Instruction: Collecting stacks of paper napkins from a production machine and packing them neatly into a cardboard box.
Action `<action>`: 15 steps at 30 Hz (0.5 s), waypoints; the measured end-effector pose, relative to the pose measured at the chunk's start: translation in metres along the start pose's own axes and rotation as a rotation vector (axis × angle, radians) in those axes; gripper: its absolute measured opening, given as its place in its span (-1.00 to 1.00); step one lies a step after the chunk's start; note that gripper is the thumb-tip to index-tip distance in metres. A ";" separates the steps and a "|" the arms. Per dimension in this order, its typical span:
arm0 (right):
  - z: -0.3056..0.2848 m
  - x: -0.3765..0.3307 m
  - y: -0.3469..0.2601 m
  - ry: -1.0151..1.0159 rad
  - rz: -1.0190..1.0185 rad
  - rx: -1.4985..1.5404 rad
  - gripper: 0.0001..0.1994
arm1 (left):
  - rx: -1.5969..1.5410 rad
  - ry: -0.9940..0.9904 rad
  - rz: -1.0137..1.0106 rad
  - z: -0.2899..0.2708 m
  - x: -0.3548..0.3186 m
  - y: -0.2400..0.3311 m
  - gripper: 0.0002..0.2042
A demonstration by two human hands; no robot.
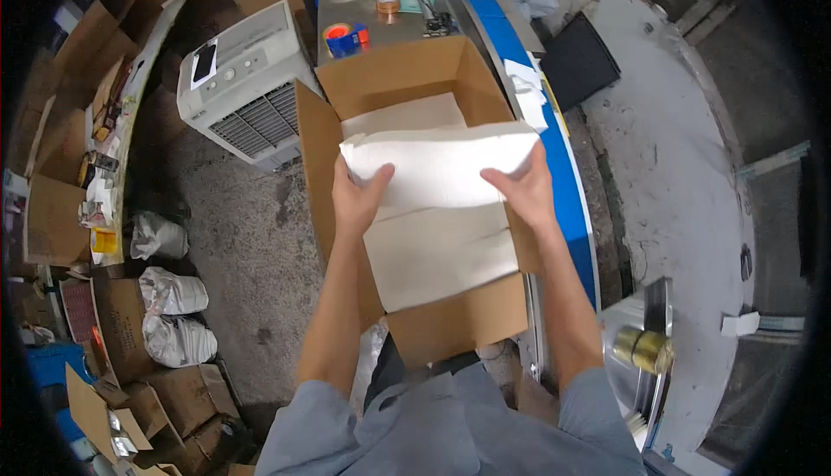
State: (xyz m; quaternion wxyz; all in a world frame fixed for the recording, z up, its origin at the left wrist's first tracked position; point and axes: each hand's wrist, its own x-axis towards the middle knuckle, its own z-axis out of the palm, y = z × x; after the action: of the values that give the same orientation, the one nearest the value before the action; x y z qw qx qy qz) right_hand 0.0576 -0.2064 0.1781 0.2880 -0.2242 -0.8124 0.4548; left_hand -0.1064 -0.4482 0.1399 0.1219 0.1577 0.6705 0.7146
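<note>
An open cardboard box (459,322) stands in front of me with its flaps up. Above its middle, a white, slightly curved flat bundle (437,164) spans the space between my hands; its exact kind I cannot make out. My left hand (358,201) grips its left end, thumb on top. At the opposite end my right hand (526,189) holds it the same way, with the fingers partly hidden behind. Inside the box lie pale, flat layers (441,260) of similar look, and the held bundle covers part of them.
A metal table (381,30) beyond the box carries a blue tape dispenser (348,39) and tape rolls. To the left stands a grey air cooler (251,86). A blue strip (567,208) runs along the right. White sacks (177,337) and cardboard boxes sit at the lower left.
</note>
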 end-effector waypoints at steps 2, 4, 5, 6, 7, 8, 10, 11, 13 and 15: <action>0.028 0.055 0.044 -0.097 -0.068 0.089 -0.17 | 0.143 0.075 0.044 -0.002 0.045 -0.036 -0.40; 0.058 0.095 0.054 -0.177 0.002 0.005 -0.14 | 0.213 0.121 -0.027 -0.019 0.081 -0.069 -0.39; 0.075 0.109 0.068 -0.239 0.155 -0.034 -0.09 | 0.246 0.121 -0.075 -0.026 0.096 -0.085 -0.35; 0.085 0.123 0.088 -0.239 0.164 -0.025 -0.09 | 0.273 0.111 -0.132 -0.027 0.109 -0.104 -0.30; 0.096 0.133 0.108 -0.283 0.194 -0.020 -0.08 | 0.289 0.104 -0.147 -0.026 0.118 -0.118 -0.30; 0.106 0.143 0.127 -0.326 0.224 -0.014 -0.07 | 0.379 0.111 -0.186 -0.024 0.129 -0.132 -0.29; 0.122 0.155 0.161 -0.377 0.286 -0.123 0.17 | 0.479 0.113 -0.238 -0.018 0.142 -0.153 -0.27; 0.129 0.156 0.176 -0.382 0.311 -0.204 0.16 | 0.492 0.102 -0.254 -0.015 0.146 -0.164 -0.28; 0.141 0.155 0.201 -0.396 0.348 -0.281 0.14 | 0.513 0.090 -0.283 -0.020 0.146 -0.192 -0.28; 0.153 0.157 0.226 -0.554 0.319 -0.284 0.21 | 0.562 0.042 -0.423 -0.034 0.145 -0.226 -0.28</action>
State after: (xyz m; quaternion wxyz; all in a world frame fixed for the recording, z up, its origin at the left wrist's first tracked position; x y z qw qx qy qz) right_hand -0.1374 -0.0916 -0.0411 -0.0520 -0.2541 -0.8696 0.4202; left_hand -0.2618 -0.4073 -0.0784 0.2050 0.0279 0.8612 0.4642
